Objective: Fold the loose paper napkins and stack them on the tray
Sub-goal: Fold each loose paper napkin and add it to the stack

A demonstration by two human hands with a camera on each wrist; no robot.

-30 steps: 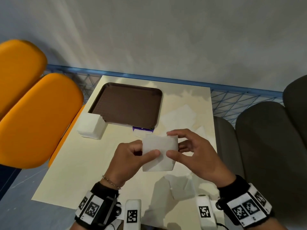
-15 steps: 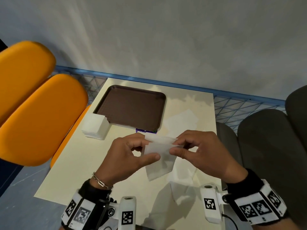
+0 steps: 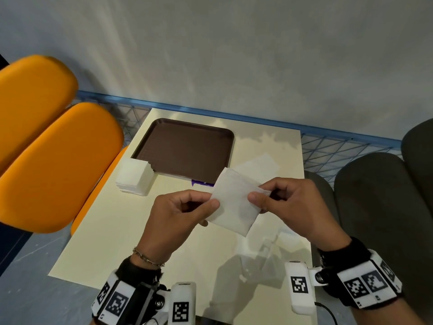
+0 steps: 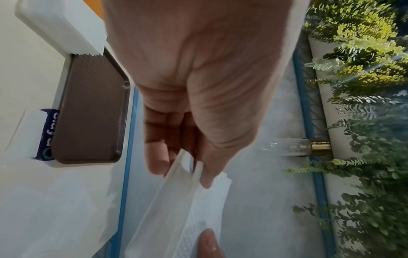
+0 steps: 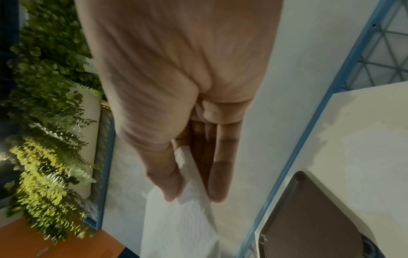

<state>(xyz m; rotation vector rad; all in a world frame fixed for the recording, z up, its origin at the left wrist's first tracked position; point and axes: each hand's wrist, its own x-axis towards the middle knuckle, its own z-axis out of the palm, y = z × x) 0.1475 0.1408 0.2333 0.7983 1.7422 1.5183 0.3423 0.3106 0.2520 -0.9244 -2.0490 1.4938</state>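
- Pale cream tabletop [image 3: 112,231] is lying under both hands.
- Left hand [image 3: 178,221] and right hand [image 3: 295,207] are each pinching a side of the white folded paper napkin [image 3: 234,205], holding it up.
- Beyond the grip, the dark brown plastic tray [image 3: 187,148] is sitting bare.

Black wristbands [image 3: 337,254] with white checker-marked blocks (one camera each), chain bracelet [image 3: 148,258] on left wrist
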